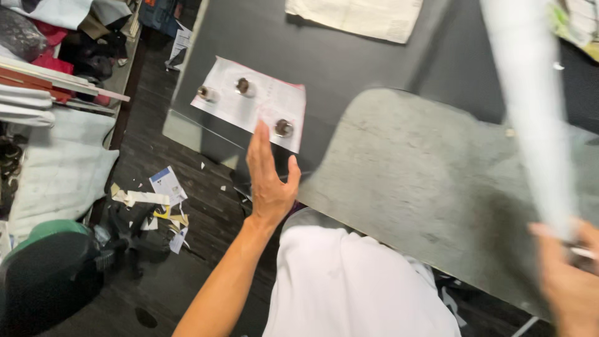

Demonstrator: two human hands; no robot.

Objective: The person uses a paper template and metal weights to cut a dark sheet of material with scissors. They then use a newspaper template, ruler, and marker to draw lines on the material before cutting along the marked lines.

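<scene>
Right hand (571, 281) clamped on blurred white roll (530, 106), long axis 12-to-6, slightly tilted. Left hand (269, 181) open, fingers toward 12, near paper sheet (249, 103).

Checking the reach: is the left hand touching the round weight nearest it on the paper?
Cannot tell: in the head view, left hand fingertips end just beside the round weight.

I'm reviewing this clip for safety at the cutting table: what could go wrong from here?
1. The left hand reaches open toward the paper sheet pinned by three small round weights; a nudge could roll the nearest one off the table edge.
2. The right hand grips a long white roll, blurred in the frame; it might sweep across the grey sheet.
3. Paper scraps litter the floor, a possible slip hazard.
</scene>
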